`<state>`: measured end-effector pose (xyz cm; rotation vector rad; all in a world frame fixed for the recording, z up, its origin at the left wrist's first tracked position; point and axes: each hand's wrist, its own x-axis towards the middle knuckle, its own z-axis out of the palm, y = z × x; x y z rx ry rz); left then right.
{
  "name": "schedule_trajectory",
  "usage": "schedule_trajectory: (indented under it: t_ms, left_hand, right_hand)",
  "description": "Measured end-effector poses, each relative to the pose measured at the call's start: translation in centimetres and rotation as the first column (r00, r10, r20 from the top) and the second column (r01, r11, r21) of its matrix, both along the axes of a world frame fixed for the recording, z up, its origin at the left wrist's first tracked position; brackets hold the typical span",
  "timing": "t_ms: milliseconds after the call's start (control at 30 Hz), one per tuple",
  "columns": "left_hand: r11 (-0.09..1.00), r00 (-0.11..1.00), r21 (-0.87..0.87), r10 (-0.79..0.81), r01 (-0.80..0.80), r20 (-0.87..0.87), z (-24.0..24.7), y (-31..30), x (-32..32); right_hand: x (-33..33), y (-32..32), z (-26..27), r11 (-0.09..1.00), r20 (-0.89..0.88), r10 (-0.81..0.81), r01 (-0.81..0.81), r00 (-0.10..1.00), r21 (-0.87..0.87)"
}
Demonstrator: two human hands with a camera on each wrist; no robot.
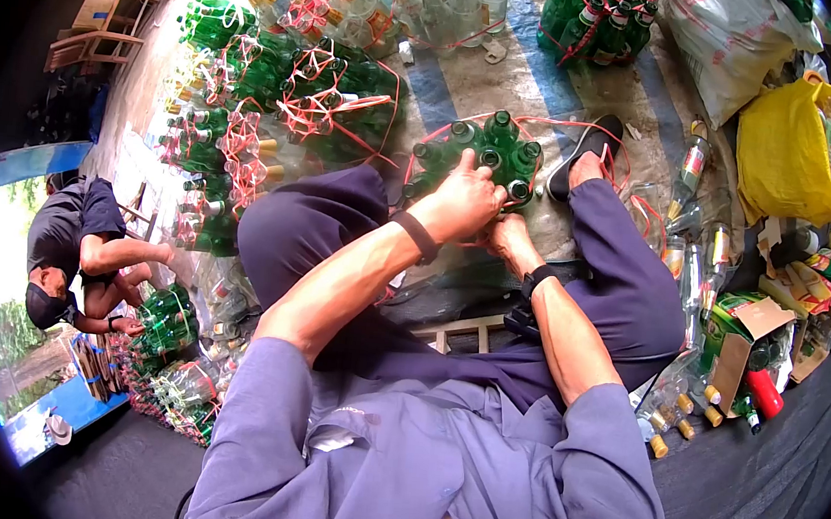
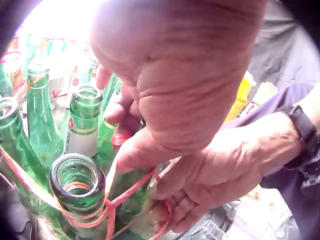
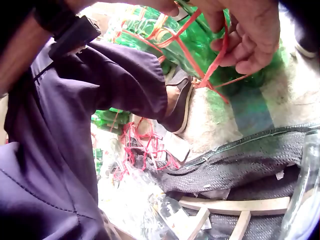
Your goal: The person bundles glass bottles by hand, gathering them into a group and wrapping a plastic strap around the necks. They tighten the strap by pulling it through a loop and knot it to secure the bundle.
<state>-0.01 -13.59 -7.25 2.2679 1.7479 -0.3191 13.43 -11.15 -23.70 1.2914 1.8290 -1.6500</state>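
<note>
Green glass bottles [image 1: 489, 157] stand bunched upright between my knees, with red plastic string [image 2: 131, 190] looped round their necks and sides. My left hand [image 1: 465, 200] is over the near side of the bunch, its thumb and fingers pinching a strand of string beside an open bottle mouth [image 2: 75, 180]. Lower and to the right, my right hand [image 1: 514, 243] has its fingers curled round another strand, close against the bottles. In the right wrist view the string [image 3: 218, 60] runs taut past the right hand's fingers [image 3: 245, 50]. Part of the knot area is hidden behind the left hand.
Tied bundles of bottles [image 1: 330, 104] stand at the left and back. Loose clear bottles [image 1: 691, 274], cartons [image 1: 750, 328] and a yellow bag [image 1: 790, 154] are at the right. A wooden stool [image 3: 240, 206] is in front of me. Another person [image 1: 90, 251] crouches at the far left.
</note>
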Motion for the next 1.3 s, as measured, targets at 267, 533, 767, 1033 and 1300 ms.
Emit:
schedule_trajectory:
  t_ms: [267, 533, 767, 1033, 1300]
  left_hand:
    - [0.988, 0.980, -0.084, 0.144, -0.133, 0.136, 1.0, 0.1, -1.9]
    - [0.974, 0.961, -0.112, 0.213, -0.196, 0.177, 1.0, 0.1, -2.4]
    - [0.955, 0.939, 0.163, 0.196, -0.249, 0.283, 0.9, -1.2, -2.5]
    - [0.926, 0.962, 0.303, 0.161, -0.224, 0.221, 1.2, -1.7, -2.1]
    - [0.908, 0.948, 0.312, 0.211, -0.280, 0.236, 1.3, -2.2, -1.7]
  right_hand:
    - [0.8, -0.2, 0.9, 0.917, -0.128, -0.397, 0.385, 0.909, -0.106]
    - [0.8, 0.3, 4.1, 0.860, -0.122, -0.504, 0.485, 0.855, -0.157]
    - [0.7, 0.8, 7.9, 0.760, -0.073, -0.620, 0.575, 0.781, -0.303]
    - [0.8, 1.3, 9.2, 0.748, -0.080, -0.625, 0.567, 0.777, -0.345]
    - [0.4, 0.6, 8.9, 0.731, -0.046, -0.607, 0.534, 0.794, -0.426]
